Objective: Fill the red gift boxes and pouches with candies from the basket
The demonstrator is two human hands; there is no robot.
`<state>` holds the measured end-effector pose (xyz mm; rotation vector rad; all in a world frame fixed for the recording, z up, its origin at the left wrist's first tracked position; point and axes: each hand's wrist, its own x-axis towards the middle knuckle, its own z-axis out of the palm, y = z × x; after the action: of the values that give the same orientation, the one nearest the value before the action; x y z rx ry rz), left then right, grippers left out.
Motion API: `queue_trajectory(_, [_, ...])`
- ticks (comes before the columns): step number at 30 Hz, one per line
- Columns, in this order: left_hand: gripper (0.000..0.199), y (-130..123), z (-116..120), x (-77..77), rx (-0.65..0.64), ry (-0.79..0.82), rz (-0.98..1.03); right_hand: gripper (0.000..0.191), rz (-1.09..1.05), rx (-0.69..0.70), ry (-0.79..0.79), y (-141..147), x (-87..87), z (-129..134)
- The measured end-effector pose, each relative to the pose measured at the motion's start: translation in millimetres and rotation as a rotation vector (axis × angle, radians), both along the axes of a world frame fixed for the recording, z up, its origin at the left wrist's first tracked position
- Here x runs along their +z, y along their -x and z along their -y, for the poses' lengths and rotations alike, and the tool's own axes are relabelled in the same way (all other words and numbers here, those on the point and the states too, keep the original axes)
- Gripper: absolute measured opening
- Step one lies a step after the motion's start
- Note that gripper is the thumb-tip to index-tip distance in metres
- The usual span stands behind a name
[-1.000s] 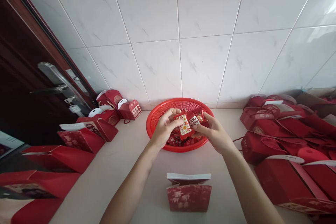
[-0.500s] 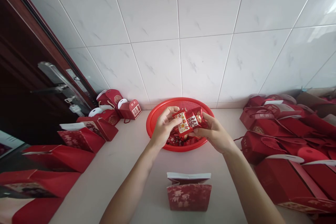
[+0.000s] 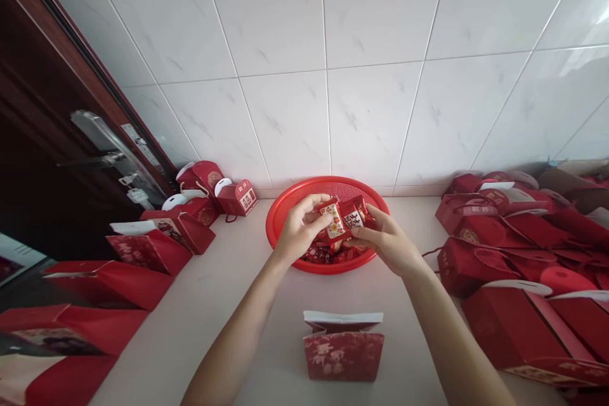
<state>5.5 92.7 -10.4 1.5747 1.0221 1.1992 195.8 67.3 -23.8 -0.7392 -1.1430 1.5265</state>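
- White tiled wall (image 3: 373, 13) backs a pale table (image 3: 252, 304).
- Left hand (image 3: 299, 226) pinches a flowered packet (image 3: 334, 224), right hand (image 3: 391, 242) a lettered packet (image 3: 351, 218), both over the red basket (image 3: 275, 206).
- Packets look light, slippery, perhaps crushable; edges seem the safest hold.
- Room lies between basket and paper bag (image 3: 343, 356); boxes (image 3: 514, 323) crowd the right.

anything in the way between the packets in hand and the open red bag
Nothing tall visible: just loose packets in the red basket, its near rim and countertop lie between the held packets and the bag.
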Motion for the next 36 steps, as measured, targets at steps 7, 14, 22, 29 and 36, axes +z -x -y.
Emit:
queue_trajectory(7, [0.037,29.5,-35.7,-19.3,0.25,-0.146,-0.276,0.031,-0.011,-0.11,0.108,7.3,-17.5,-10.0])
queue_trajectory(14, [0.041,50.0,-49.1,-29.7,0.272,-0.102,-0.653,0.025,0.036,-0.138,0.111,15.2,-17.5,-9.4])
queue_trajectory(22, [0.012,43.1,-60.2,-31.8,-0.184,0.206,-1.16,0.029,0.023,-0.149,0.113,14.9,-26.1,-17.0])
queue_trajectory(29, [0.028,46.0,-83.7,-28.3,-0.227,0.26,-1.433,0.028,0.007,-0.146,0.143,14.0,-26.9,-18.1])
queue_trajectory(36, [0.022,39.9,-89.7,-33.1,-0.3,0.232,-1.518,0.028,-0.009,-0.156,0.153,14.1,-24.3,-17.8])
